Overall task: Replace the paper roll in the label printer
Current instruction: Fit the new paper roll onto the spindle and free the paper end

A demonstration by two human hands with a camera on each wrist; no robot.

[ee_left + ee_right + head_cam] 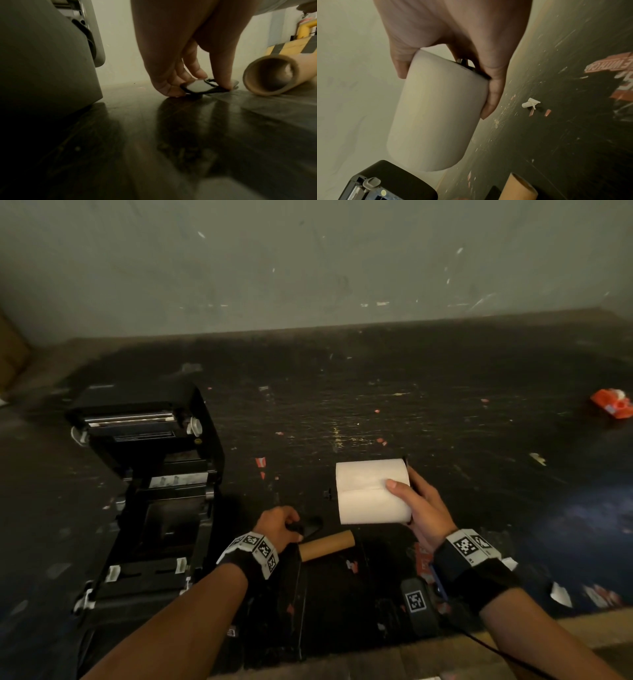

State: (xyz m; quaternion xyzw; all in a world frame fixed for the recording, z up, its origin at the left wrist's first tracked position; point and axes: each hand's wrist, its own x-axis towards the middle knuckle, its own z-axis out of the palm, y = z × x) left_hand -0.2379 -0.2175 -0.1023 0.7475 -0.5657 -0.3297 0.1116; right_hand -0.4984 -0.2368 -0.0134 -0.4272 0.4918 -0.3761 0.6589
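Observation:
The black label printer (150,491) stands at the left of the dark table with its lid raised and its roll bay bare. My right hand (416,501) grips a fresh white paper roll (371,491) above the table, thumb on its front; a black spindle end shows at the roll's near end (467,66). My left hand (281,525) is down on the table beside the printer, pinching a small flat black plastic piece (199,87) that lies on the surface. The used brown cardboard core (327,546) lies just right of that hand.
Torn red and white label scraps litter the tabletop (411,405). A crumpled orange wrapper (613,405) lies far right. A black device with a square marker (416,601) sits near the front edge. A wall (308,261) runs behind the table.

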